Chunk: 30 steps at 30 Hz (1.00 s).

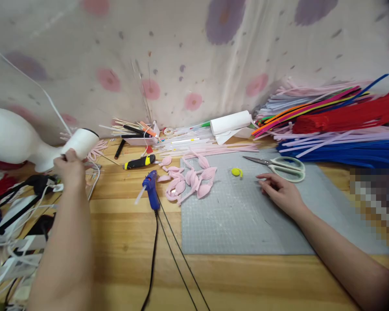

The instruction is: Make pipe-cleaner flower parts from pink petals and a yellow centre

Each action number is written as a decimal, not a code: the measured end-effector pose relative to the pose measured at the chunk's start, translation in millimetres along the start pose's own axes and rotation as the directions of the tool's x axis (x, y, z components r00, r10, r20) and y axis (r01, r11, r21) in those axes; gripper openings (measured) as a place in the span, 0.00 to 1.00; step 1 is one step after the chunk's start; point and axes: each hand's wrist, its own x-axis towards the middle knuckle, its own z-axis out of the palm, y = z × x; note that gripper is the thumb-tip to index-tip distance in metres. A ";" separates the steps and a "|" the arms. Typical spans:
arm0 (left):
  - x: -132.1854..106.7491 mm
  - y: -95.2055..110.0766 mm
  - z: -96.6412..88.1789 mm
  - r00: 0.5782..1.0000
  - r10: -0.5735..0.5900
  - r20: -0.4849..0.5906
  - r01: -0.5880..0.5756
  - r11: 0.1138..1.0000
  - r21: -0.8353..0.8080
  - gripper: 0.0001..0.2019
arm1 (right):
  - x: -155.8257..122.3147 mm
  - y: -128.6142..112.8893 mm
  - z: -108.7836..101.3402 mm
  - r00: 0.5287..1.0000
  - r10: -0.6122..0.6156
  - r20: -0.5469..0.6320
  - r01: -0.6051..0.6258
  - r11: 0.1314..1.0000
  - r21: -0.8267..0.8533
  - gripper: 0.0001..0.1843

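At the far left, my left hand (70,166) reaches out with its fingers curled at the near side of a white cylinder (82,143) with a dark end; part of the grip is hidden. My right hand (280,193) rests over the grey cutting mat (220,233), fingers slightly apart and holding nothing. Just behind it lie scissors (274,165) with pale green handles. A small yellow-green coil (236,172) sits to its left. Pink fuzzy petal-shaped pieces (194,179) are heaped on the mat's left edge. Beside them is a blue hot glue gun (152,192) with a glue stick in it.
A white rounded form on a stand (13,136) and tangled cables (19,242) crowd the left. Behind are a black-and-yellow tool (139,162), a box of sticks and pens (139,138), a white paper roll (231,122) and bundles of coloured pipe cleaners (337,149). Two thin dark rods (178,255) cross the front.
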 end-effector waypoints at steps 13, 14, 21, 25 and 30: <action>-222.8 171.6 -18.4 0.733 0.381 0.564 0.102 0.758 -0.644 0.14 | -0.5 -14.8 -0.2 0.996 -0.060 0.071 0.014 0.848 0.530 0.24; -247.1 173.8 -1.4 0.657 0.363 0.660 0.189 0.769 -0.611 0.14 | -1.0 -16.9 -0.7 0.988 -0.081 0.129 -0.013 0.801 0.599 0.26; -340.8 155.4 80.9 0.496 0.191 0.847 0.647 0.570 -0.507 0.11 | -3.6 -19.4 -6.1 0.952 -0.126 0.280 -0.110 0.712 0.694 0.26; -351.9 150.1 86.5 0.476 0.191 0.859 0.792 0.332 -0.513 0.13 | -4.1 -18.8 -9.1 0.964 -0.196 0.180 0.013 0.711 0.703 0.25; -360.6 146.4 80.1 0.311 0.185 0.932 0.909 0.229 -0.348 0.21 | -9.4 -20.3 -8.1 0.919 -0.395 0.007 0.335 0.790 0.513 0.29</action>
